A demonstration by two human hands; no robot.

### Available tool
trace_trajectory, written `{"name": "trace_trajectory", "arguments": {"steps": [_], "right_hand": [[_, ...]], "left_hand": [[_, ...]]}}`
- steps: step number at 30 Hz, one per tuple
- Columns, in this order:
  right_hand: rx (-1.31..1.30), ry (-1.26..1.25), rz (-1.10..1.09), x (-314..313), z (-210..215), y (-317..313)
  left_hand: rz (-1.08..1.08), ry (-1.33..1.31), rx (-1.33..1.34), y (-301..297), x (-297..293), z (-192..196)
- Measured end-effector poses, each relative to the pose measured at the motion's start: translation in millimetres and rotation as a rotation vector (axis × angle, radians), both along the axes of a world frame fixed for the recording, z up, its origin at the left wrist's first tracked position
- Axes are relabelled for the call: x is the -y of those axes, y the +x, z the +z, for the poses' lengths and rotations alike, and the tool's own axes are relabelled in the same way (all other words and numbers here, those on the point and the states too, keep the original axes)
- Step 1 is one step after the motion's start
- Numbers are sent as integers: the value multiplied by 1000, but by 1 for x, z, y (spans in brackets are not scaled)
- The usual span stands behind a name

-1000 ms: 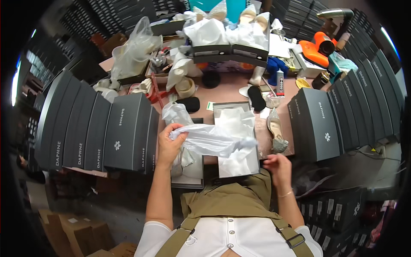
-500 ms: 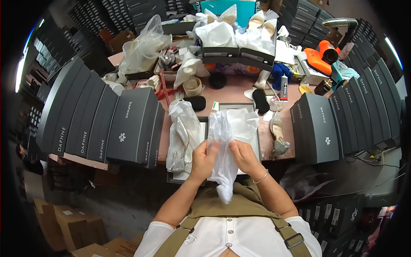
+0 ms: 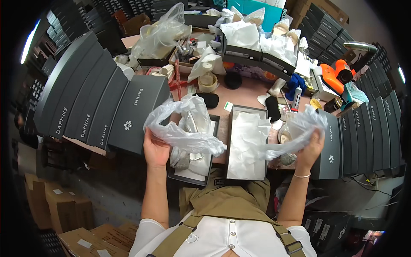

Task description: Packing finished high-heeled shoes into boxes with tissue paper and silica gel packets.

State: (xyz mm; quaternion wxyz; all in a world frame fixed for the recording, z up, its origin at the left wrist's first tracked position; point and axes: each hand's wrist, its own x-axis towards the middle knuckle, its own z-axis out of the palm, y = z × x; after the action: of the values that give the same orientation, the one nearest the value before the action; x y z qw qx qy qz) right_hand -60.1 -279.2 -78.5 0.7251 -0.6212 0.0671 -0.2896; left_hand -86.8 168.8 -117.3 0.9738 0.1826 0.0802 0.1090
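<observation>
Apron: olive cloth apron [image 3: 231, 197] over a white shirt, closest to me
Left hand: the left hand [image 3: 156, 150] grips a crumpled, translucent white plastic bag [image 3: 180, 132], fingertips hidden behind it
Right hand: the right hand [image 3: 311, 150] clasps a second wisp of translucent white plastic [image 3: 306, 124], fingers curled around it
Plastic: both pieces hang in the air, well apart, one above the left box, the other partly hiding the shoe at right
Left box: shallow dark grey cardboard box [image 3: 174, 174], a silver glittery shoe [image 3: 181, 161] lying inside, partly covered
Middle box: open dark grey cardboard box [image 3: 228, 156] lined with creased white tissue paper [image 3: 246, 147]
Right shoe: another silver glittery shoe [image 3: 288, 159] on the pink tabletop [image 3: 220, 128]
Stacks: dark grey shoeboxes, left [image 3: 139, 107] and right [image 3: 332, 147]
Behind: two black oval pads [image 3: 207, 100] [image 3: 272, 108], a black round dish [image 3: 233, 80], an orange tool [image 3: 332, 79]
</observation>
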Motion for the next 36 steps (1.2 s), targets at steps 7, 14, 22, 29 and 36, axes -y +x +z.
{"name": "trace_trajectory", "arguments": {"steps": [7, 14, 22, 29, 36], "right_hand": [[-257, -1199, 454, -122, -166, 40], [95, -1052, 597, -151, 45, 8], [0, -1409, 413, -145, 22, 0], [-166, -1351, 617, -114, 45, -4], [-166, -1379, 682, -62, 43, -36]], "left_hand": [[-287, 54, -192, 9, 57, -4], [-680, 38, -99, 7, 51, -12], [16, 1703, 307, -34, 86, 66], [-440, 1775, -70, -62, 86, 4], [-445, 1637, -165, -61, 39, 11]]}}
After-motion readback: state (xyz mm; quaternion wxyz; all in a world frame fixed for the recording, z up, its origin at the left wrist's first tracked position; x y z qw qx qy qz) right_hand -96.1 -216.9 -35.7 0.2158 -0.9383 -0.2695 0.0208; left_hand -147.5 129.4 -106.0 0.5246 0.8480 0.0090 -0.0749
